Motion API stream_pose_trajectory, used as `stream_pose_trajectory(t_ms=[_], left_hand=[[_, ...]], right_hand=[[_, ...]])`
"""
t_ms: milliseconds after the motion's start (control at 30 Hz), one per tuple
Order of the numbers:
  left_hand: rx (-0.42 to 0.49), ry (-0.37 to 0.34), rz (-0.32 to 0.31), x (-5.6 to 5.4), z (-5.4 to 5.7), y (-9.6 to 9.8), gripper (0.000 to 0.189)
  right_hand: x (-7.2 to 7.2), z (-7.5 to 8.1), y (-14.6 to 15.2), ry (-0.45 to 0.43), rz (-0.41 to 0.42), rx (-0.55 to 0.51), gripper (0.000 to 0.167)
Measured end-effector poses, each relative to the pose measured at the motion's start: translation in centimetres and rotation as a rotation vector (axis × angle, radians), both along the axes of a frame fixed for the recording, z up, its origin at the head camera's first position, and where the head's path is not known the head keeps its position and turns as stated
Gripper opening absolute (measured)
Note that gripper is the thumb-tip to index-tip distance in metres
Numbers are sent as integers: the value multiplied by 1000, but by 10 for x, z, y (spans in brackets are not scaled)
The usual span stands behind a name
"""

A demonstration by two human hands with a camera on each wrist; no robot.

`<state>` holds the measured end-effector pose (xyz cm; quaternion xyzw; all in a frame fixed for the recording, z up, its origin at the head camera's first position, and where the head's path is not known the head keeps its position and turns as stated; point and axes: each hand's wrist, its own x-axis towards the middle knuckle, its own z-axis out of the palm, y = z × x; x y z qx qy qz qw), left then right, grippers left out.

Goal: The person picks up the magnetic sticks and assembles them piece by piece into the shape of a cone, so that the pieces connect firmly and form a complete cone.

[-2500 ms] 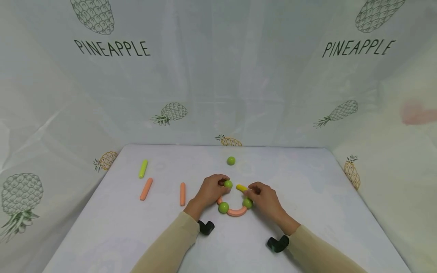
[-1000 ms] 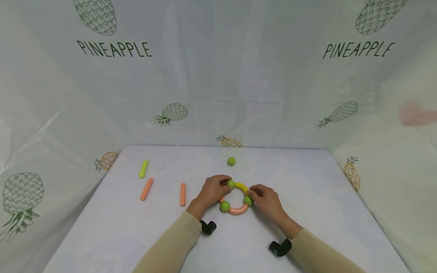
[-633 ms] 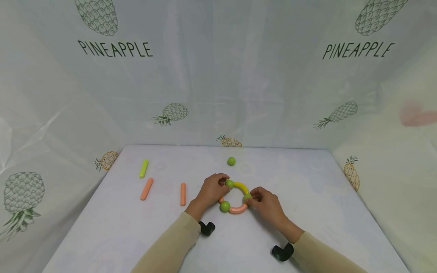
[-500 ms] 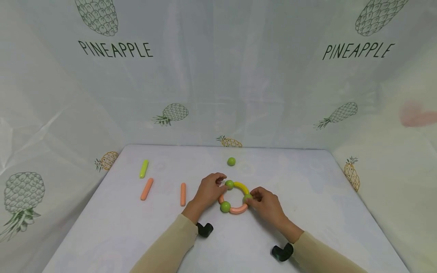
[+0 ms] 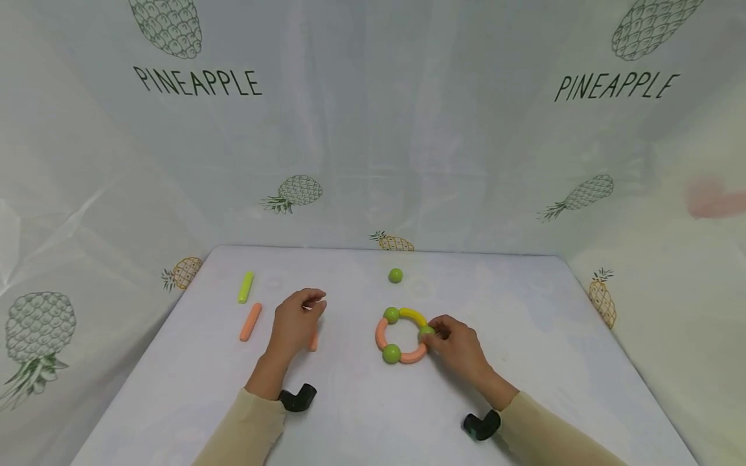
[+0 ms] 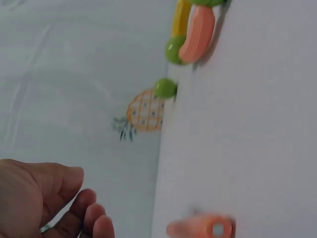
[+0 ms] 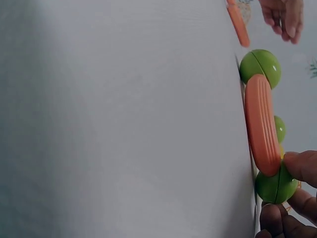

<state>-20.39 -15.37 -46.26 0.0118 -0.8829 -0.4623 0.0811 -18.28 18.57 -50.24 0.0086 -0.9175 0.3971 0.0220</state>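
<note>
A ring of green balls joined by curved rods lies mid-table in the head view. Its far right rod is yellow [image 5: 414,315]; the other two, left [image 5: 381,333] and near [image 5: 414,355], are orange. My right hand [image 5: 460,349] pinches the ring's right green ball [image 7: 277,184] between thumb and fingers. Holding nothing, my left hand [image 5: 294,323] is over a straight orange rod [image 5: 313,341] left of the ring and hides most of it. In the left wrist view its fingers [image 6: 79,210] are loosely bent, apart from that rod's blurred end [image 6: 203,226].
Further left lie another straight orange rod [image 5: 250,322] and a shorter yellow-green rod [image 5: 246,287]. A loose green ball [image 5: 395,276] sits beyond the ring, near the table's back edge. White pineapple-print cloth [image 5: 373,129] hangs behind and at both sides.
My left hand has let go of the ring's far left green ball and moved left over the straight rod. The yellow rod's gap closed earlier. My right hand has shifted from rod to ball.
</note>
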Motion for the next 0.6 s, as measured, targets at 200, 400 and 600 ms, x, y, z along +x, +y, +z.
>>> stream_pose_trajectory(t_ms=[200, 400, 600], left_hand=[[1, -99, -3, 11, -3, -26, 37], [-40, -228, -32, 15, -15, -31, 50], [-65, -231, -68, 14, -28, -35, 50]], right_hand=[[-3, -1, 1, 10, 6, 5, 28], [-6, -2, 2, -3, 10, -14, 29], [-7, -1, 1, -9, 8, -12, 29]])
